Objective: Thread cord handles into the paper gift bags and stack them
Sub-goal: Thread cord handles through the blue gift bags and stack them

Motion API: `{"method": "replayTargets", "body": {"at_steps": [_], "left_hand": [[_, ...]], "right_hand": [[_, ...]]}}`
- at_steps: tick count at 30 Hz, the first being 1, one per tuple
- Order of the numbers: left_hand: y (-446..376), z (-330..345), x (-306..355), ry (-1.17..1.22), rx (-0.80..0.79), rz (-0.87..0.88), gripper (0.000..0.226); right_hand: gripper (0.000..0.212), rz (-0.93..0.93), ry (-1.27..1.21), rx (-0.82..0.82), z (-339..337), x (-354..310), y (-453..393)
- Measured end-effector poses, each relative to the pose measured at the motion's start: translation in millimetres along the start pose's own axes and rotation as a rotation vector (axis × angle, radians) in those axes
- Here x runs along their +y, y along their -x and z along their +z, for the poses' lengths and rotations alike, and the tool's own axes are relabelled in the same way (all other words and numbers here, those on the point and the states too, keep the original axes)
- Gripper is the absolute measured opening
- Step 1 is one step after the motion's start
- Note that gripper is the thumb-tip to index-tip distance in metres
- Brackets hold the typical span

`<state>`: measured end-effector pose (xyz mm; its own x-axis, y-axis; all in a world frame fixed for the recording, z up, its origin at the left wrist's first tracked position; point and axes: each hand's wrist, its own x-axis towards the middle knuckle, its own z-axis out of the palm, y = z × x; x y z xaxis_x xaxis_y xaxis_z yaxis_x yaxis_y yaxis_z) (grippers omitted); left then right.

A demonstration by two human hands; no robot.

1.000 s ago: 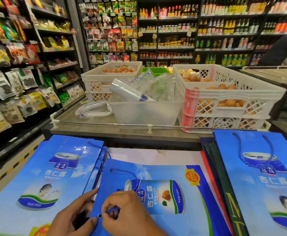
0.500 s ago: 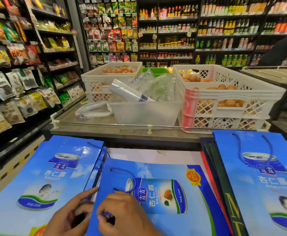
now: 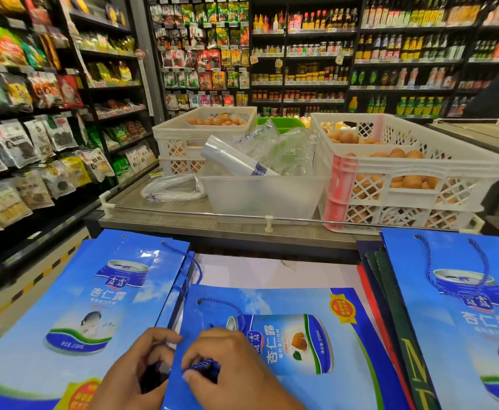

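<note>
Fingers, right hand (image 3: 230, 368): curled, pinching the blue cord (image 3: 202, 365) at the near left edge of the centre bag.
Fingers, left hand (image 3: 135, 371): curled at the bag's left edge, tips just beside the right hand; whether they grip the edge or reach inside, cannot tell.
Centre bag (image 3: 271, 350): blue paper gift bag lying flat, turned sideways. Print shows a can with "杏仁露" and "310mL"; orange-red seal near the top, text too small to read. Cord loop runs from a hole near the left edge, across the can, to the right hand.
Left stack (image 3: 79, 306): same blue bags, flat, overlapped. Top bag reads "杏仁露", smaller lines blurred. Cords show along its right edge.
Right stack (image 3: 461, 306): blue bag on top with a cord handle looped over the can print; dark green, navy and red bag edges fanned beneath. Lower right cut off by the frame.
Desk (image 3: 271, 270): pale surface visible between the stacks.
Clear tub (image 3: 260, 196): holds a plastic-bag roll (image 3: 233, 158).
Egg crates (image 3: 405, 179): white lattice, brown eggs.
Shelves (image 3: 301, 54): packets and bottles, labels unreadable.
</note>
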<state>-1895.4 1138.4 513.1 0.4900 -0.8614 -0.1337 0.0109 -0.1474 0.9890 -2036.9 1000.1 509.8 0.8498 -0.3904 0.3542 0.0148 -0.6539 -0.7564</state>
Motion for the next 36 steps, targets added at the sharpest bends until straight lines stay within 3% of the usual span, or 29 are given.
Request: {"method": "replayTargets", "body": {"at_steps": [4, 8, 12, 17, 20, 23, 25, 28, 32, 36], "left_hand": [[3, -6, -6, 0.029, -0.113, -0.029, 0.038], [1, -8, -5, 0.083, -0.066, -0.035, 0.027], [4, -11, 1, 0.017, -0.048, 0.078, 0.030], [4, -14, 0, -0.003, -0.103, 0.118, 0.045], [5, -15, 0, -0.074, -0.062, 0.135, 0.067], [5, -13, 2, -0.099, -0.084, 0.137, 0.055], [4, -10, 2, -0.020, -0.098, 0.125, 0.043], [3, -11, -1, 0.050, -0.064, 0.105, 0.055], [2, -14, -6, 0.002, -0.093, 0.168, 0.070], [2, -15, -11, -0.073, -0.094, 0.182, 0.071]], "right_hand": [[0.011, 0.043, 0.016, -0.051, -3, 3, 1], [0.007, 0.089, -0.048, -0.042, -4, 2, 1], [0.005, 0.106, -0.116, -0.042, -7, -2, -1], [0.028, 0.083, -0.108, -0.191, -7, -10, 3], [0.016, 0.073, -0.091, -0.144, -7, -12, 2], [0.010, 0.070, -0.071, -0.119, -6, -11, 2], [0.023, 0.072, -0.075, -0.137, -7, -13, 3], [0.044, 0.018, -0.023, -0.212, -6, -18, 4], [0.037, -0.044, 0.187, -0.217, 7, -19, 1], [0.027, -0.101, 0.233, -0.144, 12, -19, 0]]}}
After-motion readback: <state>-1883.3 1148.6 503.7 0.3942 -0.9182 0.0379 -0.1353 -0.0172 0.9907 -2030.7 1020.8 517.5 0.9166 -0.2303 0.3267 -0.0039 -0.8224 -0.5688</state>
